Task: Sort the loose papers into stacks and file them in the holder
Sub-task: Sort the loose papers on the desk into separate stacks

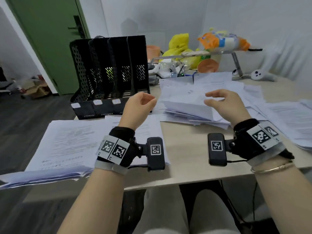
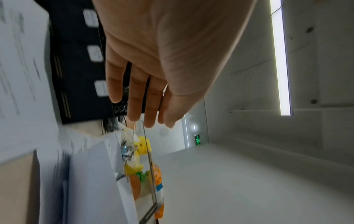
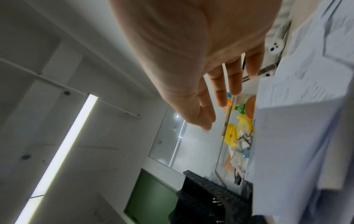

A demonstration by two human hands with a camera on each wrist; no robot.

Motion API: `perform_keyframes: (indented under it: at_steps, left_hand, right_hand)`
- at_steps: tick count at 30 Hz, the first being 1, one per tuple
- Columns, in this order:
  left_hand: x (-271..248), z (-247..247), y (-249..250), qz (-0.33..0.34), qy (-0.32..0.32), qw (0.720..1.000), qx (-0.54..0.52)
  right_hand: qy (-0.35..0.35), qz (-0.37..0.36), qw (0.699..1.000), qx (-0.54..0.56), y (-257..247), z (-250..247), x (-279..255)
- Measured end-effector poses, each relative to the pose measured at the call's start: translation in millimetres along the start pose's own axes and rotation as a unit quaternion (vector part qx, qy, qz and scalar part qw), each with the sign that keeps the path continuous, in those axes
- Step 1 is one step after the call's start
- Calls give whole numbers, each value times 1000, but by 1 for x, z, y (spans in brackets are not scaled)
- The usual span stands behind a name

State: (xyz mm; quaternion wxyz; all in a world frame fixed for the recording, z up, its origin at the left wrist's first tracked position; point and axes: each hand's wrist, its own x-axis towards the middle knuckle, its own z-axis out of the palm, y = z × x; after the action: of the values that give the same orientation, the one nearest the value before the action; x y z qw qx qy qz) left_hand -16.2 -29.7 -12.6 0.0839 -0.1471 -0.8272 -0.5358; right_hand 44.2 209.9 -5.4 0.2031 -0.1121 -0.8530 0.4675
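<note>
A black mesh file holder [image 1: 109,73] with several slots stands at the table's back left; nothing shows in its slots. A messy heap of loose white papers [image 1: 194,102] lies to its right, and a squared stack of printed sheets [image 1: 70,146] lies at the front left. My left hand [image 1: 143,102] hovers in front of the holder's right end, fingers relaxed, holding nothing; the left wrist view shows the left hand [image 2: 145,94] with straight fingers. My right hand [image 1: 217,100] hovers over the loose heap, fingers spread and empty. In the right wrist view the right hand [image 3: 220,94] is clear of the papers [image 3: 298,121].
More sheets [image 1: 292,119] spread over the right side of the table. Behind the papers are a metal stand [image 1: 236,61], yellow bags [image 1: 179,46], orange bowls [image 1: 207,65] and small clutter. A green door [image 1: 50,39] is behind the holder. Bare tabletop [image 1: 185,149] lies between my wrists.
</note>
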Motion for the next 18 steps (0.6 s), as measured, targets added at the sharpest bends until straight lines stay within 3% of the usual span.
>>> perform_keyframes:
  at_steps: [3, 9, 14, 18]
  left_hand:
    - [8, 25, 6, -6, -38, 999, -1]
    - [10, 62, 9, -39, -94, 995, 6]
    - [8, 75, 9, -59, -129, 990, 14]
    - [15, 89, 9, -57, -39, 997, 18]
  right_hand:
    - [-18, 9, 999, -36, 19, -7, 3]
    - [-151, 34, 981, -113, 43, 0, 7]
    - [-122, 52, 986, -101, 58, -12, 3]
    - [-92, 107, 989, 39, 70, -38, -11]
